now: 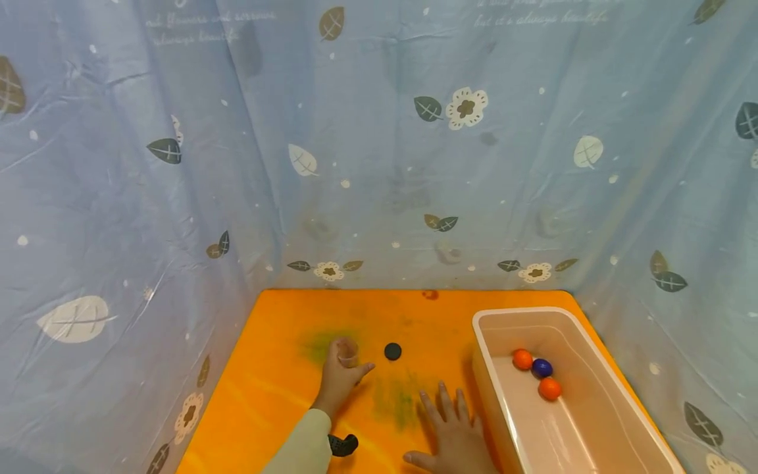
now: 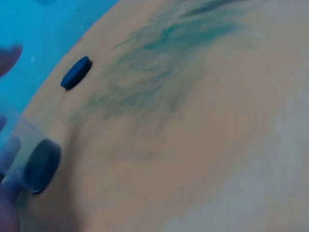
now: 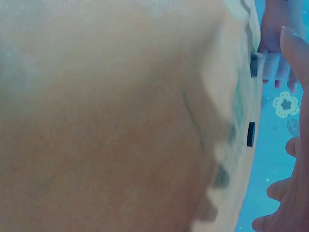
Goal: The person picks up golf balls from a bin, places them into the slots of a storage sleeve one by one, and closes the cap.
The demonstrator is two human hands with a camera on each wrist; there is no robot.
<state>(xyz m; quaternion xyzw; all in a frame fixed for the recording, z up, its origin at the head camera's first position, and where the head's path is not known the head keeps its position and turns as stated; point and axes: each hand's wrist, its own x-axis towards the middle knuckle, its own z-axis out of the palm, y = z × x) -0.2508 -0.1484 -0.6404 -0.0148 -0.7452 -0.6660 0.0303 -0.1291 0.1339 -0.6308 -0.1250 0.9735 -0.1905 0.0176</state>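
Observation:
My left hand point(image 1: 340, 382) grips a clear plastic cup point(image 1: 348, 353) at the left of the orange table. A dark round disc point(image 2: 42, 166) shows at the cup's table end in the left wrist view. To the right of the cup, a separate black disc point(image 1: 393, 351) lies flat on the table; the right wrist view shows it edge-on point(image 3: 251, 134). My right hand point(image 1: 454, 434) is spread over the near part of the table, palm down, holding nothing, beside the bin's left wall.
A pale plastic bin point(image 1: 503, 401) stands at the right, with two orange-red balls point(image 1: 549, 388) and a dark blue ball point(image 1: 541, 368) inside. Greenish stains point(image 1: 398, 401) mark the table point(image 1: 284, 329). Patterned blue sheeting point(image 1: 379, 164) hangs round its back and sides.

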